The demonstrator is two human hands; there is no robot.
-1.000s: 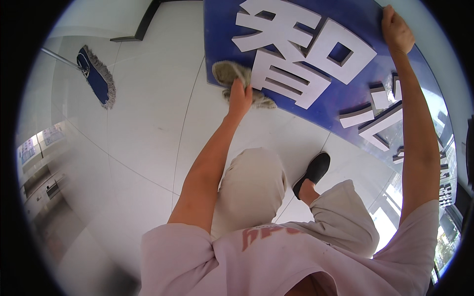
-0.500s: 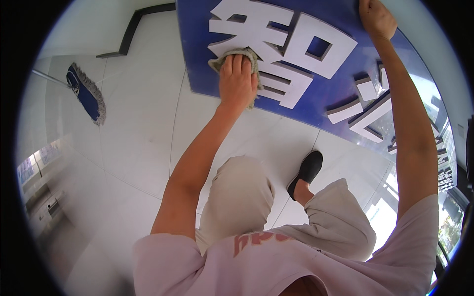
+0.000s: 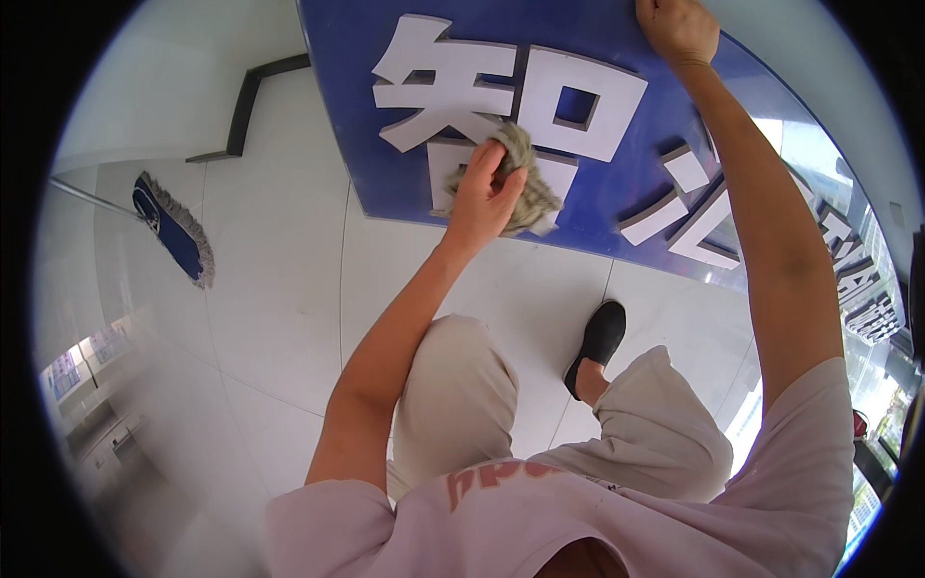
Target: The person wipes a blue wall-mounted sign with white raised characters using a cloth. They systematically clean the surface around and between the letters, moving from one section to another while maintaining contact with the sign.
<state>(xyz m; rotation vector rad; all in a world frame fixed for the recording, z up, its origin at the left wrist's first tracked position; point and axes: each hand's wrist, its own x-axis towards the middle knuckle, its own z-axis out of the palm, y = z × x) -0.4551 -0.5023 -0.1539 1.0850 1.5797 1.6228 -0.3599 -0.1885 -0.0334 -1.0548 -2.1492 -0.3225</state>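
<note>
My left hand is closed round a crumpled grey-green cloth. The cloth lies over the lower part of a raised white character on a blue sign board, hiding some of its strokes. Up at the far edge of the board, my right hand is closed with the fingers curled at the rim. Its fingertips are partly cut off by the top of the picture. More raised white characters run along the board to the right, partly behind my right forearm.
A dust mop with a blue head and grey fringe lies on the pale tiled floor at left. A dark angled strip runs along the wall's foot. My knees and a black shoe are below the board.
My left hand has moved the cloth slightly right and down across the character, and the cloth has bunched differently. The view has shifted, so the board and my right hand appear farther left.
</note>
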